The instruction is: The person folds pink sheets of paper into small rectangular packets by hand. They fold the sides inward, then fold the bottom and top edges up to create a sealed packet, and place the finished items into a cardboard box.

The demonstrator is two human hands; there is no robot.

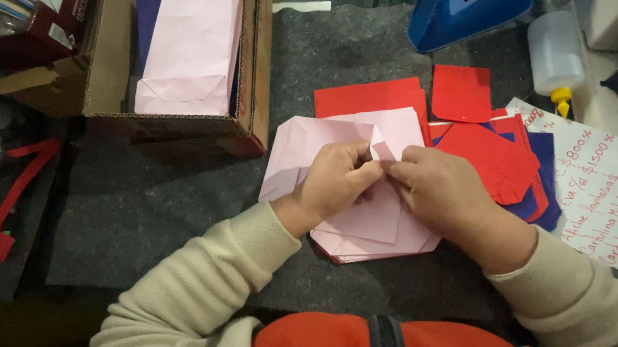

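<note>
Two hands are seen over a pile of pink paper shapes on a grey felt mat [161, 210]. The top pink sheet [312, 146] is pinched by both hands at a small fold near its middle. The left hand [336, 181] is curled, and the fold is gripped between its thumb and fingers. The right hand [442, 191] is closed on the same fold from the other side, so the two hands are touching. The pink sheet is laid flat, near the middle of the mat. Its long side is stretched from the upper left down to the lower right, and a flat corner is pointed to the left. More pink sheets [371, 245] are stacked under it. Red paper pieces [487, 153] are spread just beside the right hand, with one red square [461, 92] set apart above them. A cardboard box [257, 55] is placed to the upper left, and a pink paper bag [192, 47] is laid inside it.
</note>
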